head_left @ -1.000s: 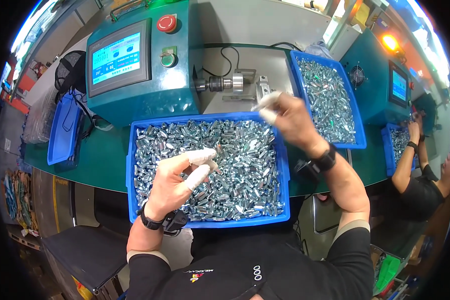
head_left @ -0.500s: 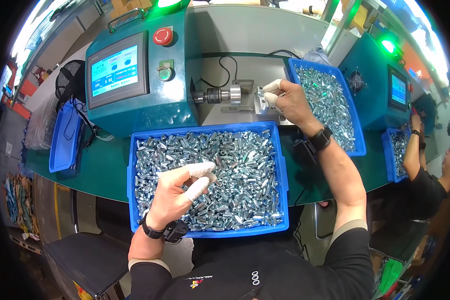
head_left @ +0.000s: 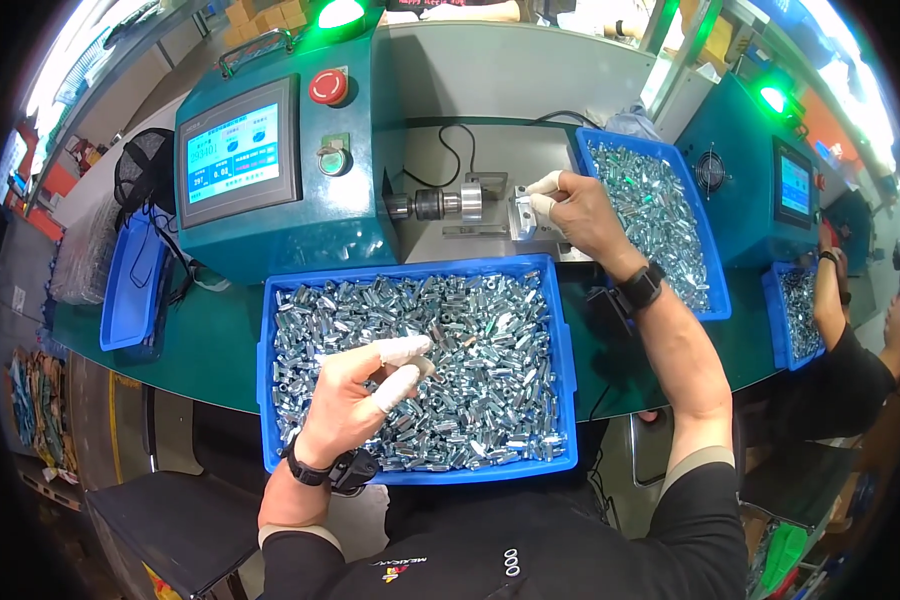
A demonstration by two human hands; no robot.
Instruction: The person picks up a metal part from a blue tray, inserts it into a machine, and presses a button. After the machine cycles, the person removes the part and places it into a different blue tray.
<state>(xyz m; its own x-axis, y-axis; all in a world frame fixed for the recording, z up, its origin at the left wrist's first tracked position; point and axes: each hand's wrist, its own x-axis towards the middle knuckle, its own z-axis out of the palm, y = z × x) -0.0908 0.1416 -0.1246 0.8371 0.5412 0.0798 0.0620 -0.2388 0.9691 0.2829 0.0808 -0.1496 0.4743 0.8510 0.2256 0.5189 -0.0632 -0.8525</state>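
Observation:
My left hand (head_left: 350, 398) hovers over the near part of a blue tray (head_left: 569, 400) heaped with small shiny metal hex fittings (head_left: 470, 370). Its white-covered thumb and forefinger come together in a pinch; whatever lies between the tips is too small to tell. My right hand (head_left: 588, 222) is at a metal fixture block (head_left: 522, 215), its white-covered thumb and forefinger pinched against the block's right side. What those fingers grip is hidden. Left of the block, apart from it, a round steel chuck (head_left: 471, 202) sticks out of the teal machine (head_left: 280, 235).
A touch screen (head_left: 233, 152) and a red stop button (head_left: 328, 86) face me on the machine. Another blue tray of fittings (head_left: 655, 225) stands behind my right forearm. At far right a co-worker's arm (head_left: 823, 300) reaches past a second teal machine (head_left: 760, 200).
Everything sits slightly lower in the picture. A figure on the screen has changed. Both hands keep nearly the same places and pinched poses.

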